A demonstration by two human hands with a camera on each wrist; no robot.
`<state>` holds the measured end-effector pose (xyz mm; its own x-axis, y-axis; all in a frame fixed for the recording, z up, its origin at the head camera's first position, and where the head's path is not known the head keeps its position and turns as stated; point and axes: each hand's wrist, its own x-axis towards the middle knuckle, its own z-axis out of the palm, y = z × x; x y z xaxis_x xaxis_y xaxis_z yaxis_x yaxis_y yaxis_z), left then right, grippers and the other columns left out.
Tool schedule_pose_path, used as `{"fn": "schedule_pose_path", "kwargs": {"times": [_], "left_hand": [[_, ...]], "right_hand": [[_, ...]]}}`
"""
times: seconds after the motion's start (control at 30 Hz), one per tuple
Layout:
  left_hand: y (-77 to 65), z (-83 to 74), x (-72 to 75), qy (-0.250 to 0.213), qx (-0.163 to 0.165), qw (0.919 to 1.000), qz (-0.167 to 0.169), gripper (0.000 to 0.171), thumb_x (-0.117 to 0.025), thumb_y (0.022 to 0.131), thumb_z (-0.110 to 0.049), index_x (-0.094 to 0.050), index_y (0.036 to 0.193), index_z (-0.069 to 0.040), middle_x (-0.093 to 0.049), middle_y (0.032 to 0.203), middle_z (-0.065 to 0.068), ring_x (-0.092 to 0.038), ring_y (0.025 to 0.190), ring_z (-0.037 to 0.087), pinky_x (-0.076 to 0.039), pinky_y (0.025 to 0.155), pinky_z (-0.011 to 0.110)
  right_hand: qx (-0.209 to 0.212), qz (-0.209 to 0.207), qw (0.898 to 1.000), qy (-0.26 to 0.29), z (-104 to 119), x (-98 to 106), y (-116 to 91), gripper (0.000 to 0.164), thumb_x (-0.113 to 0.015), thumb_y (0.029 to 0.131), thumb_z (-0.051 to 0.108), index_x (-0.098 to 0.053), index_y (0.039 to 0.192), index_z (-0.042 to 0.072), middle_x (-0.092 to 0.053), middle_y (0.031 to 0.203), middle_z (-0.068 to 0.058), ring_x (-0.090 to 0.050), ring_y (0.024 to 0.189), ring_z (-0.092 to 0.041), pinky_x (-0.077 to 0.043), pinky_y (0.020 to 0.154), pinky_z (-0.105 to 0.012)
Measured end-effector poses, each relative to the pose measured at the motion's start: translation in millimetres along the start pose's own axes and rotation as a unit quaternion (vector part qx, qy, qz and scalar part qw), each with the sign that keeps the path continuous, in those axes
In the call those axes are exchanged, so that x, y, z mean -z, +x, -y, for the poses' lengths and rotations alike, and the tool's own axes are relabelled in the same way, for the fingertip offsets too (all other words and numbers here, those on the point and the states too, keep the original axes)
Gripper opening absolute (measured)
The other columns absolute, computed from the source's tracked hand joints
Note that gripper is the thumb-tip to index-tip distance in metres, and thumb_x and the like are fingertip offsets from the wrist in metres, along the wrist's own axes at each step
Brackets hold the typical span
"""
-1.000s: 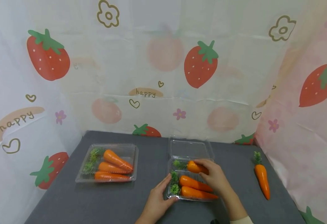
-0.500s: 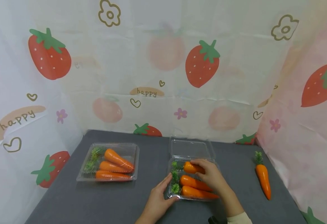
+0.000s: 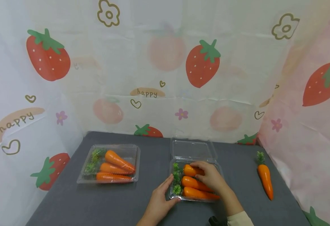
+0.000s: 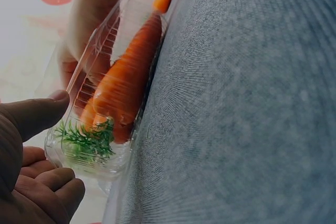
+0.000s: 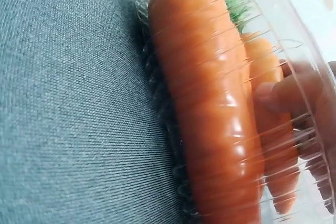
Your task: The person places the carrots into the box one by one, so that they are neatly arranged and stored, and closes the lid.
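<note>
A clear plastic box (image 3: 169, 191) stands before me with three orange carrots inside, their green tops at its left end. My right hand (image 3: 211, 176) pinches the rear carrot (image 3: 188, 170); in the right wrist view the thumb (image 5: 270, 94) lies against that carrot. The front carrot (image 3: 199, 193) and middle carrot (image 3: 194, 182) lie beside it. At the box's near left corner rests my left hand (image 3: 158, 201), fingers mostly straight along the left wall. Its thumb (image 4: 50, 107) touches the box rim in the left wrist view. The box's lid (image 3: 193, 150) lies folded back behind it.
To the left is a closed clear box (image 3: 80, 179) holding three carrots. One loose carrot (image 3: 265, 182) with a green top lies at the right. Grey cloth (image 3: 105, 204) covers the table, and a strawberry-printed curtain (image 3: 159, 110) surrounds it. A black object (image 3: 213, 220) sits beside my right sleeve.
My right hand has moved the rear carrot left and slightly down into the box, bringing its green top beside the others. The left hand stays at the box corner.
</note>
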<state>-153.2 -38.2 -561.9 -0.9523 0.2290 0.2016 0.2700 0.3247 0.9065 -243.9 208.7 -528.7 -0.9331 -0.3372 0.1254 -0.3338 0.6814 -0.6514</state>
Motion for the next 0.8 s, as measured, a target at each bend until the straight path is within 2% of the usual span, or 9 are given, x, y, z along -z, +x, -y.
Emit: {"fn": "schedule_pose_path", "kwargs": {"times": [0.33, 0.6, 0.8], "left_hand": [[0.0, -0.3, 0.1, -0.001, 0.000, 1.0000, -0.002, 0.084, -0.087, 0.084, -0.026, -0.046, 0.154, -0.004, -0.044, 0.160, 0.012, -0.044, 0.145, 0.034, -0.047, 0.109, 0.049], [0.1, -2.4, 0.9, -0.010, 0.007, 0.9999, 0.001, 0.083, -0.086, 0.085, -0.025, -0.044, 0.154, -0.003, -0.042, 0.161, 0.013, -0.043, 0.145, 0.035, -0.047, 0.108, 0.052], [-0.2, -2.4, 0.6, -0.004, 0.005, 1.0000, 0.000, 0.083, -0.086, 0.085, -0.024, -0.045, 0.154, -0.003, -0.042, 0.161, 0.013, -0.044, 0.145, 0.036, -0.049, 0.106, 0.052]], "right_hand": [[0.009, 0.004, 1.000, -0.002, -8, -5, 2, 0.047, -0.078, 0.088, -0.001, -0.072, 0.128, 0.021, -0.068, 0.132, 0.000, -0.064, 0.122, -0.027, -0.052, 0.103, -0.052], [-0.016, 0.014, 1.000, 0.004, -11, -9, 4, 0.045, -0.077, 0.089, 0.000, -0.072, 0.128, 0.023, -0.068, 0.132, 0.001, -0.063, 0.123, -0.027, -0.051, 0.104, -0.052], [-0.020, 0.015, 1.000, -0.002, -11, -9, 6, 0.045, -0.077, 0.089, 0.001, -0.072, 0.127, 0.023, -0.068, 0.131, 0.001, -0.063, 0.123, -0.026, -0.051, 0.105, -0.052]]}}
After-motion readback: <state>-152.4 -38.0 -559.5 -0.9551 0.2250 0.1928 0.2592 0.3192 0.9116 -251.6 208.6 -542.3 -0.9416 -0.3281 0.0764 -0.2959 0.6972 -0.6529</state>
